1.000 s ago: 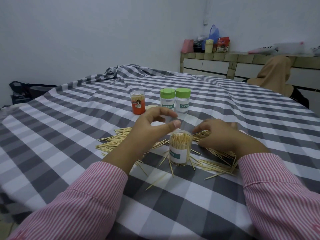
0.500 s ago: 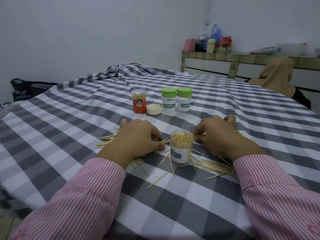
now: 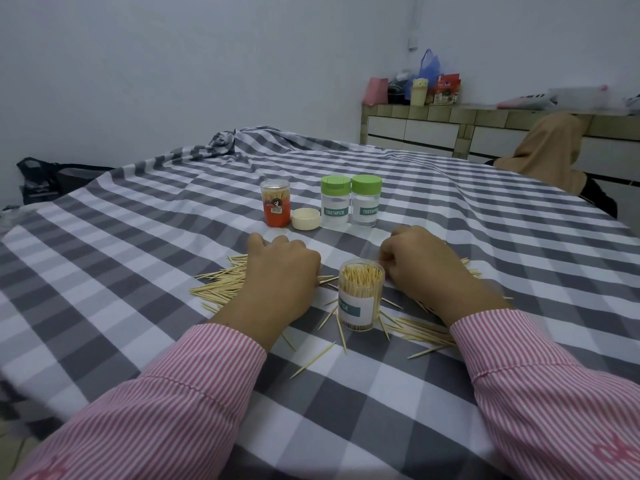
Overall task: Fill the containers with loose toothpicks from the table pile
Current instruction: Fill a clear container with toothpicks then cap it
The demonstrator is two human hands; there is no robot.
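Hands lie fisted at frame centre: left hand and right hand each curled on toothpicks, flanking the open jar.

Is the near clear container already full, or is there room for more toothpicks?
Looks nearly full: the near clear container stands upright, lidless, toothpick tips packed to its rim.
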